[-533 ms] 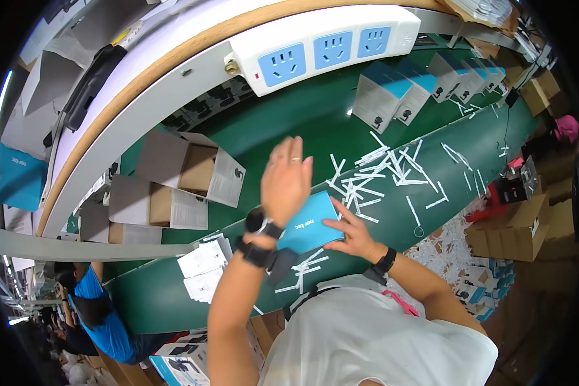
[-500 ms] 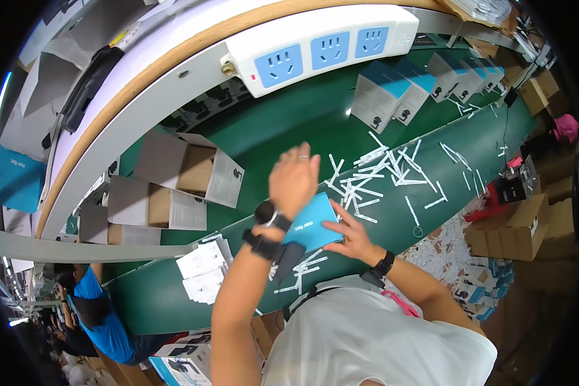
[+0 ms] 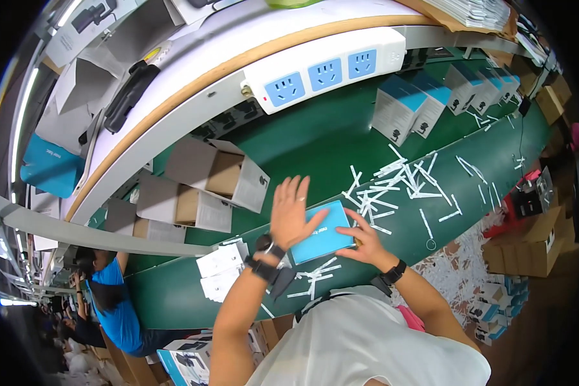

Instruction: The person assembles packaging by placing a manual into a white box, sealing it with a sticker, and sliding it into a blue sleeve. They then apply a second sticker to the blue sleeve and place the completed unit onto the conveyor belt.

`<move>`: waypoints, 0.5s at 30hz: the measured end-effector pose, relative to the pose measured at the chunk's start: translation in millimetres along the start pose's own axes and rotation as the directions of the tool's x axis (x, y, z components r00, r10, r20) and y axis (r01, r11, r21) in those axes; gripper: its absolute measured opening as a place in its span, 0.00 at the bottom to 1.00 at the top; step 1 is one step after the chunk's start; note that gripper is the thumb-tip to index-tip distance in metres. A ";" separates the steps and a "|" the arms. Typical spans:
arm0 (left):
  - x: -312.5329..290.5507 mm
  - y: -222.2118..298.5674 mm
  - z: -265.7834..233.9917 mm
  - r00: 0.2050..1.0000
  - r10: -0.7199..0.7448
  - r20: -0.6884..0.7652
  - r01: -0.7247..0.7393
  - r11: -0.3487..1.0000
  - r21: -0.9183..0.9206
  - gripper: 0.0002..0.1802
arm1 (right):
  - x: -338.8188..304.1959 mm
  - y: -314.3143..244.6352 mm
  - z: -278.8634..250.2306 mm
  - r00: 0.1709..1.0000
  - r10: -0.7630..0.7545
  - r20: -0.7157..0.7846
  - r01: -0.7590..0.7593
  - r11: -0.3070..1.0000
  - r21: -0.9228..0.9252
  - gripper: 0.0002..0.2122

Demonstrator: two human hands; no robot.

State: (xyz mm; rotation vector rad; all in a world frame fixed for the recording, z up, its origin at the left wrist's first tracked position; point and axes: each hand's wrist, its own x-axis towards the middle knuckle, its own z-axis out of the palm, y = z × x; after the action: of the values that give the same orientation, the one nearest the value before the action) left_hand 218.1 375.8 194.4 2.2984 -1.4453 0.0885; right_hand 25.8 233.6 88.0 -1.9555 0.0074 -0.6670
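Note:
A blue carton (image 3: 325, 239) with white lettering on its top lies in front of me over the green bench. My right hand (image 3: 368, 246) grips its right end, fingers bent round the edge. Flat and open, my left hand (image 3: 291, 212) is at the box's left end, its fingers pointing away from me and the thumb reaching over the blue top. White paper strips (image 3: 386, 193) are scattered to the right of the box. A stack of white printed leaflets (image 3: 222, 270) sits left of my left wrist.
Opened cartons (image 3: 238, 180) stand at the left, closed blue-topped boxes (image 3: 402, 106) at the far right. A white power strip (image 3: 325, 71) hangs along the shelf edge. A grey bar (image 3: 109, 233) crosses the left side. Another person in blue (image 3: 119, 305) works at lower left.
My left hand has swung from above the box to its left end, fingers spreading. The box has turned slightly. The whole view has shifted, with the bench sitting lower and further right.

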 end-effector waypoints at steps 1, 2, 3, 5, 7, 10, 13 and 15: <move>-23.0 -13.0 -8.9 0.999 -0.023 0.031 0.022 0.999 0.042 0.48 | 3.0 -4.1 2.7 1.000 -0.012 0.003 0.011 1.000 0.012 0.28; -46.0 -18.8 -11.3 0.998 -0.025 0.055 0.017 0.991 0.133 0.53 | 7.1 -10.4 4.2 0.994 0.072 0.082 -0.073 0.997 0.016 0.30; -61.4 -11.9 -11.7 0.998 -0.035 0.045 0.028 0.989 0.143 0.53 | 10.8 -11.8 3.2 0.974 0.157 0.161 -0.160 0.987 0.006 0.32; -80.3 6.5 -9.7 0.988 -0.036 0.152 0.042 0.999 -0.033 0.59 | 26.1 -9.3 -0.7 0.965 0.129 0.228 -0.142 0.989 0.039 0.40; -82.7 -2.5 -10.4 0.987 -0.038 0.157 0.045 0.998 -0.044 0.61 | 46.3 -16.1 -4.0 0.949 0.117 0.294 -0.154 0.982 0.106 0.43; -72.5 -12.1 -20.6 0.966 0.045 0.256 -0.035 0.998 -0.045 0.65 | 58.1 -6.0 -8.1 0.916 0.156 0.370 -0.199 0.977 0.081 0.46; -56.9 -25.8 -27.9 0.893 0.197 0.405 -0.198 0.979 -0.040 0.67 | 60.6 11.0 -17.1 0.933 0.020 0.360 -0.009 0.999 -0.034 0.44; -45.7 -38.3 -41.9 0.857 0.275 0.436 -0.251 0.961 -0.113 0.65 | 65.1 18.4 -12.2 0.940 0.050 0.337 -0.076 0.995 0.062 0.44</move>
State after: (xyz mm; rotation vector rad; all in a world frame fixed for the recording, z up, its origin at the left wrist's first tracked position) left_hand 237.7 444.7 208.0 2.1491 -1.9602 -0.4265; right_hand 80.5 195.9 105.7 -1.9659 -0.1623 -0.2806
